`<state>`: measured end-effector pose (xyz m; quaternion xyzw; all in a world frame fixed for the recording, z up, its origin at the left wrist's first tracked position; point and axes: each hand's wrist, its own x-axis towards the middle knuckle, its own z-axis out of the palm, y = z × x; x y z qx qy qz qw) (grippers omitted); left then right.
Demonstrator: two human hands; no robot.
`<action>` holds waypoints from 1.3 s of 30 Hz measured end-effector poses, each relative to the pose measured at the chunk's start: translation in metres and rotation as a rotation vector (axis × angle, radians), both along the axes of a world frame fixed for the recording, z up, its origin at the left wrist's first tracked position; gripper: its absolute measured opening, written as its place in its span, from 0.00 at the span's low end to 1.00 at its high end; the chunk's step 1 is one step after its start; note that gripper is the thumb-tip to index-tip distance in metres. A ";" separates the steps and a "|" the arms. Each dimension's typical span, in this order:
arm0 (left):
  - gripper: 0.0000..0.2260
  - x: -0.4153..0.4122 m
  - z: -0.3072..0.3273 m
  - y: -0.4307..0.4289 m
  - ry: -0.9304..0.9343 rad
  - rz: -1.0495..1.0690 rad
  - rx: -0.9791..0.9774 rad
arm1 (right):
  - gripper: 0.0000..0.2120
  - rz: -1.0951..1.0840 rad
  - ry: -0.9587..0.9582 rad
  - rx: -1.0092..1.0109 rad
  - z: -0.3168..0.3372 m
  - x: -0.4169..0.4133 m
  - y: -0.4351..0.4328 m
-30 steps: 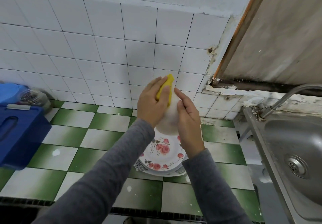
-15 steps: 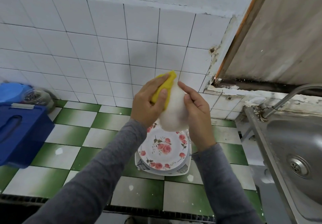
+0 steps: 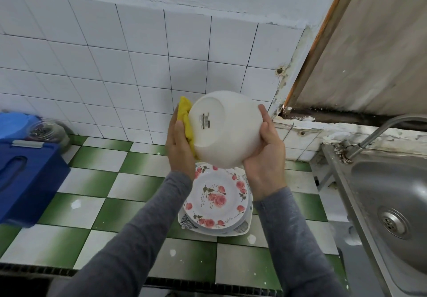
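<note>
I hold a white bowl (image 3: 228,130) in the air above the counter, its underside with a small barcode label turned toward me. My right hand (image 3: 265,155) grips the bowl's right side and rim. My left hand (image 3: 181,144) holds a yellow cloth (image 3: 186,121) pressed against the bowl's left side. Directly below, a stack of plates (image 3: 217,202) with a pink rose pattern on top rests on the green and white tiled counter (image 3: 97,188).
A blue plastic crate (image 3: 25,176) sits at the left edge, with a glass jar (image 3: 47,131) and a blue lid behind it. A steel sink (image 3: 392,204) with a tap (image 3: 379,132) fills the right side. White wall tiles rise close behind.
The bowl has turned so its base faces me and has risen a little. My right hand has shifted under its right side; the cloth has moved to its left side.
</note>
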<state>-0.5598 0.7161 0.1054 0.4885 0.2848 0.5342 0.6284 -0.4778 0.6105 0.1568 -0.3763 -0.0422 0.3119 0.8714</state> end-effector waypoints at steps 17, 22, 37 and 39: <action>0.18 0.010 0.001 0.015 0.282 -0.028 0.967 | 0.18 0.077 -0.163 -0.167 0.005 -0.026 0.011; 0.18 0.008 0.014 0.016 0.337 -0.108 1.030 | 0.18 0.158 -0.317 -0.224 -0.001 -0.021 0.005; 0.20 -0.001 -0.011 0.026 0.230 -0.297 0.351 | 0.15 0.050 -0.064 -0.035 -0.008 0.009 -0.010; 0.20 0.002 -0.026 0.017 0.215 -0.257 0.338 | 0.16 0.010 0.007 -0.001 -0.010 0.008 -0.007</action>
